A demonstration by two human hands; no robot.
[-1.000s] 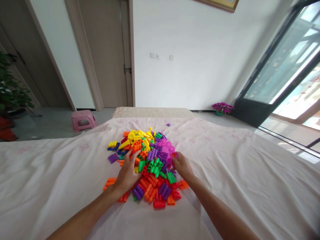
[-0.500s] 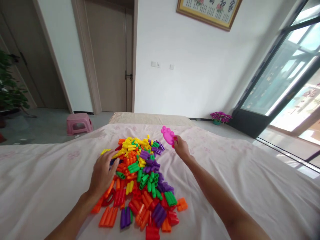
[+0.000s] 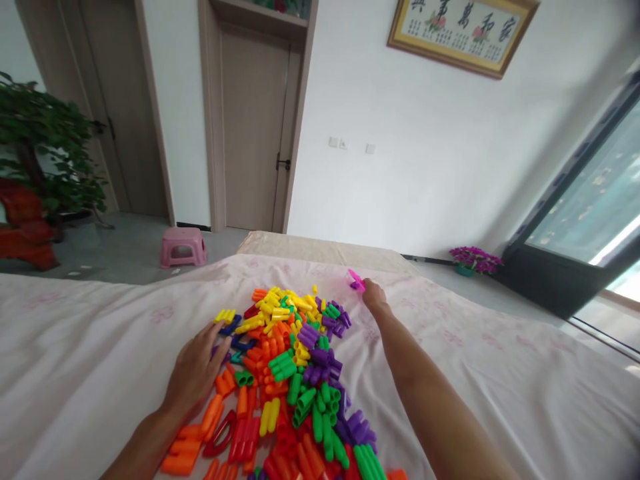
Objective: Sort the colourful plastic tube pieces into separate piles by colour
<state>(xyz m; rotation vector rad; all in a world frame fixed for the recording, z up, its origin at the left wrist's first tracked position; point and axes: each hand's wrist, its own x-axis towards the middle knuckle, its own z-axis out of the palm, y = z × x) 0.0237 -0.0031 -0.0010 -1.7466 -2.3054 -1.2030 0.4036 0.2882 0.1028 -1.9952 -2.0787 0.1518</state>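
A spread heap of plastic building blocks [image 3: 270,363], shaped like joined tubes in orange, red, yellow, green and purple, lies on the bed-like covered surface. At its left edge rests my left hand [image 3: 197,363], fingers stretched out beside several blue and purple blocks [image 3: 243,343]. Just past the fingertips is a yellow block [image 3: 225,315]. Beyond the heap's far right, my right hand [image 3: 374,295] is closed on a pink plastic paw-shaped piece [image 3: 355,275], now seen nearly edge-on. Something small and dark purple shows against that piece.
A pale floral sheet [image 3: 480,373] covers the surface, with a beige cloth [image 3: 325,250] at its far end. On the floor beyond stand a pink stool [image 3: 183,248], a leafy plant [image 3: 45,147] and a pot of magenta flowers [image 3: 475,260].
The view has turned left. The paw-shaped piece has tilted from broadside to nearly edge-on in my right hand. My left hand has drawn slightly back from the blocks, its fingers straighter.
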